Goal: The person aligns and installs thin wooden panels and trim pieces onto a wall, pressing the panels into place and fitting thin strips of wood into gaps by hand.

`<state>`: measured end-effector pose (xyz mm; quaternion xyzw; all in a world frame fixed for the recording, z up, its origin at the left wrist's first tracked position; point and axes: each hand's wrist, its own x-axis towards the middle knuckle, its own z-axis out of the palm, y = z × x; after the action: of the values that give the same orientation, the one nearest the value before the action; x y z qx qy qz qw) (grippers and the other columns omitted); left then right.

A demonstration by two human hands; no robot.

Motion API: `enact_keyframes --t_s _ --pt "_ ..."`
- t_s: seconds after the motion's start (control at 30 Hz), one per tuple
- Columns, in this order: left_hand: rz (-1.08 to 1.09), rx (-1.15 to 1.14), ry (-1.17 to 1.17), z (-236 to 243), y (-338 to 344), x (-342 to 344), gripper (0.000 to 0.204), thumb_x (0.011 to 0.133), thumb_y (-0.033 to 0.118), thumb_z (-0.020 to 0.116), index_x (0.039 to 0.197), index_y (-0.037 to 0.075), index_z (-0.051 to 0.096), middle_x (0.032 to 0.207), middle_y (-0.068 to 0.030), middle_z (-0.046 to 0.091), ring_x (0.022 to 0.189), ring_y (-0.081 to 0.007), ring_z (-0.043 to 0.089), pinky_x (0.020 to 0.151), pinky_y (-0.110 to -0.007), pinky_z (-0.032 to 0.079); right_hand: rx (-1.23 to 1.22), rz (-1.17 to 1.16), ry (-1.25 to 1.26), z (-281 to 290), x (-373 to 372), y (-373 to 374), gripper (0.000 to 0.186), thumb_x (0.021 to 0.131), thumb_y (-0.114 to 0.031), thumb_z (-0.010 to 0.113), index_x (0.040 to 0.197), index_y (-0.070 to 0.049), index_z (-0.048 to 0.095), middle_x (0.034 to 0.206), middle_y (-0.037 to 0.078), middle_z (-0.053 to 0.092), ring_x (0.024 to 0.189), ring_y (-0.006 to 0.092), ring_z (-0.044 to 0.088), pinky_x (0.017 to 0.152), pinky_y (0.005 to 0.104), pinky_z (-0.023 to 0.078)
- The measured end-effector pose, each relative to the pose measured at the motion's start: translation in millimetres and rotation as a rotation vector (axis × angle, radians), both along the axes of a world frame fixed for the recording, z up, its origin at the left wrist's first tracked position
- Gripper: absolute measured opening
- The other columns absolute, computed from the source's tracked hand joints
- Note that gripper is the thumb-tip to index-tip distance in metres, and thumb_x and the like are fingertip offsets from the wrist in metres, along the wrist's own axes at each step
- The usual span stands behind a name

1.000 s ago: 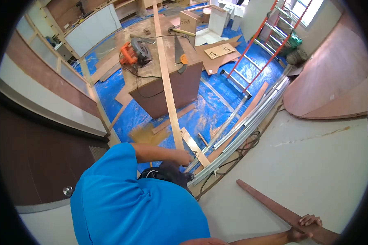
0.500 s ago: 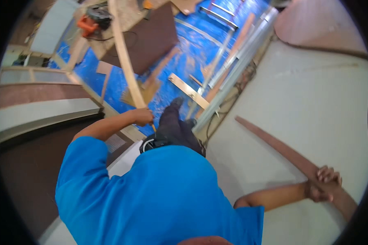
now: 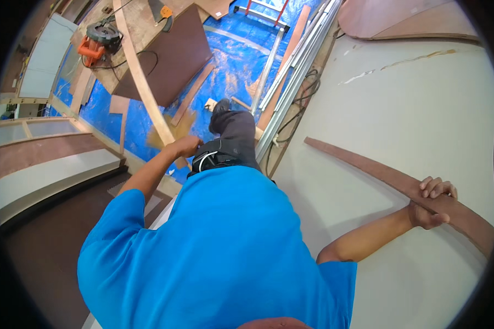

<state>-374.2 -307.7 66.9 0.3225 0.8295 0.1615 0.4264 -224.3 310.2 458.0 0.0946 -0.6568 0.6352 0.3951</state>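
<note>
My right hand (image 3: 433, 203) is closed round a long brown wooden strip (image 3: 368, 171), fingers over its far edge and thumb beneath the near one. The strip stretches at a slant across a pale, smooth panel (image 3: 389, 126) on my right. At my waist, my left hand (image 3: 187, 146) is closed beside a black belt pouch (image 3: 219, 159) with a white cord looped on it. Whatever its fingers hold, if anything, is hidden. A long light wooden batten (image 3: 140, 77) runs down from a workbench and passes behind my left wrist.
An orange and black power tool (image 3: 96, 44) with a cord lies on the workbench (image 3: 167, 60). Blue sheeting (image 3: 230, 60) covers the floor, with wood offcuts on it. Metal rails (image 3: 299, 66) and a dark cable (image 3: 307, 90) lie along the panel. A curved brown board (image 3: 411, 22) rests at the far right.
My left hand has come up against the belt pouch; the thin yellow stick that jutted from it no longer shows. My view has shifted, and my right hand still grips the strip.
</note>
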Motion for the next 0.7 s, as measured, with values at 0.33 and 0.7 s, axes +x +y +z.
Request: enact_keyframes --t_s 0.33,0.7 --pt "0.568 0.099 -0.505 -115.7 -4.5 -218.9 0.011 0.090 0.019 0.065 0.087 0.009 0.071 0.076 -0.0006 0.060 0.067 -0.0171 0.058 0.060 -0.037 0.049 0.185 -0.259 -0.241 14.5 -40.3 -28.7 0.100 0.067 -0.082 0.076 0.118 0.004 0.063 0.085 0.001 0.048 0.076 0.0151 0.055 0.066 0.0339 0.054" --pt "0.159 0.373 -0.153 -56.3 278.6 -684.9 0.022 0.088 0.018 0.072 0.097 -0.002 0.068 0.079 -0.0122 0.069 0.074 -0.0285 0.069 0.066 -0.041 0.055 0.135 -1.033 -0.135 24.5 -269.4 -68.9 0.062 0.074 -0.041 0.081 0.117 0.001 0.065 0.107 0.006 0.048 0.094 0.0203 0.054 0.084 0.0380 0.049"
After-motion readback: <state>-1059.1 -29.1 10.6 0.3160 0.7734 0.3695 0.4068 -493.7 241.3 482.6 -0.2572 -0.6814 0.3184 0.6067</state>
